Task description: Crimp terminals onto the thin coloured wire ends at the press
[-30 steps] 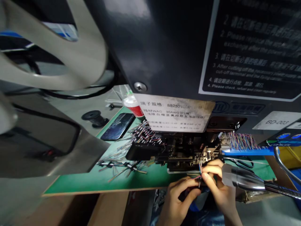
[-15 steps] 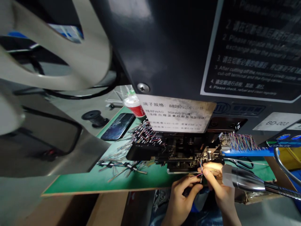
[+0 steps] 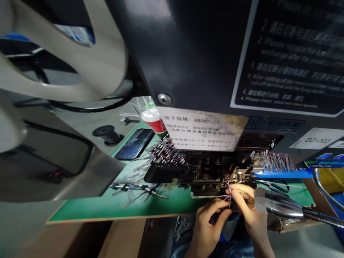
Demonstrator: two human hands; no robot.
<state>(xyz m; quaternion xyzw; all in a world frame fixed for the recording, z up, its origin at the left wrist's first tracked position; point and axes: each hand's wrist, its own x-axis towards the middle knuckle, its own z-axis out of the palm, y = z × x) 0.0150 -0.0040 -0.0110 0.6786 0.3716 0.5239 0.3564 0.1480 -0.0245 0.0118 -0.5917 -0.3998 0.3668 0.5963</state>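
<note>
My left hand and my right hand meet at the front edge of the green mat, both pinching a small bundle of thin coloured wires. The wire tips point up toward the black crimping die of the dark press machine. My right thumb and forefinger pinch the wires near their tips; my left fingers close round the bundle lower down.
Finished wire pieces lie heaped left of the die, with more strewn on the mat. A phone, a red-and-white cup, a black spool, a blue rack of wires, scissors and a metal gooseneck lamp surround the spot.
Both hands have edged slightly up and toward the die with the wire bundle; the view has shifted a little.
</note>
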